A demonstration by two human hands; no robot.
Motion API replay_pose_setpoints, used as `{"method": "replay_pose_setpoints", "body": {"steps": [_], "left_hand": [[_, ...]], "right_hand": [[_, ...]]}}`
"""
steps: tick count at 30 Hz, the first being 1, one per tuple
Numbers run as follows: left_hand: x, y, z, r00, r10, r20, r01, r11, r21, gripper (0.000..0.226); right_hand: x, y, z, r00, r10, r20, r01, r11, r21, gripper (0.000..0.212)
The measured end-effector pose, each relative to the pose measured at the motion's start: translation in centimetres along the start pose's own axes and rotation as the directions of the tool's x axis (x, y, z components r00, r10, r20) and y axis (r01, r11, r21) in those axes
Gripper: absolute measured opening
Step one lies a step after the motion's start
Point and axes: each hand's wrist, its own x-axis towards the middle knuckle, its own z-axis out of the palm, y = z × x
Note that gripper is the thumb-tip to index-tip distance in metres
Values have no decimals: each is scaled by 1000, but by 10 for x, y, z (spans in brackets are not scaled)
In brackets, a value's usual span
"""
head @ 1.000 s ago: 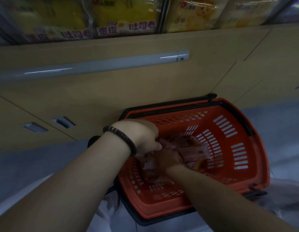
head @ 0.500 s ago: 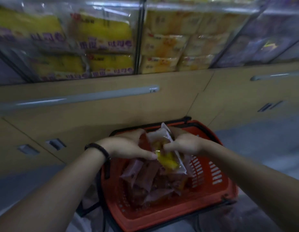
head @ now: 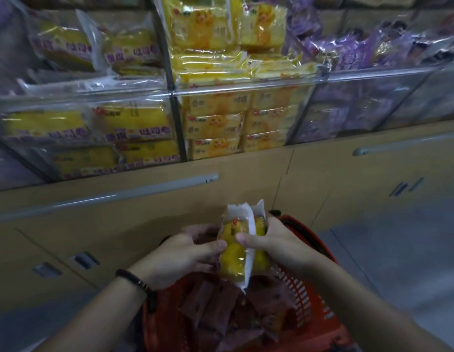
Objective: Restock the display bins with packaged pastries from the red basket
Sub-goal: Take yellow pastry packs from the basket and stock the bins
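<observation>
Both hands hold a small stack of yellow packaged pastries (head: 236,252) upright above the red basket (head: 304,298). My left hand (head: 185,255), with a dark bead bracelet on the wrist, grips the stack's left side; my right hand (head: 274,245) grips its right side. The basket below holds several dark purplish packets (head: 221,318). Clear display bins (head: 221,123) fill the upper half of the view, stocked with yellow packets in the left and middle compartments and purple packets (head: 353,57) on the right.
Tan cabinet fronts (head: 119,219) with grey bar handles (head: 106,196) run below the bins. Grey floor (head: 398,250) lies to the right of the basket. Black dividers (head: 170,92) separate the bin compartments.
Both hands came up out of the basket holding the yellow packets. The view tilted upward, bringing the display bins into sight.
</observation>
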Motion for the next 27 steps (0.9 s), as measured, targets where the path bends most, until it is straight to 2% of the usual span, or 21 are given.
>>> {"method": "replay_pose_setpoints", "body": {"steps": [1,3,4,7,9,11,13,15,18,21,24,27], "left_hand": [[1,1,-2,1000,-6,-11,6,999,-44,44],[5,2,-6,1000,9,-8,-10,989,-147,37],[6,3,-8,1000,22,-8,-23,983,-184,35],[12,3,-13,999,41,-31,-48,967,-249,47],[12,5,-13,998,48,-46,-57,967,-246,49],[12,5,-13,997,48,-61,-61,972,-228,47],[11,5,-12,996,42,-74,-56,976,-211,49],[10,5,-12,995,46,-86,-62,978,-199,50],[6,8,-13,985,78,-155,-107,976,-190,52],[1,10,-11,966,114,-234,-170,957,-236,50],[-5,13,-7,951,118,-287,-205,934,-293,43],[-12,18,-3,932,150,-329,-244,932,-266,45]], "right_hand": [[1,-1,-2,1000,-7,2,6,998,55,33],[5,-1,-9,1000,22,-10,-19,983,181,54],[6,-2,-13,999,29,-15,-25,971,237,56],[7,-7,-29,998,17,-55,-1,960,280,26],[4,-10,-37,999,16,-49,-3,965,261,20],[3,-10,-43,997,39,-61,-22,965,260,31],[5,-7,-47,992,64,-104,-33,959,280,59],[2,-8,-50,992,67,-108,-33,957,289,72],[-5,-12,-55,999,15,-48,-4,977,215,68],[-14,-16,-53,1000,-24,8,22,976,218,57],[-23,-16,-44,999,-28,26,23,984,176,53],[-30,-18,-32,997,-57,52,49,988,144,48]]}}
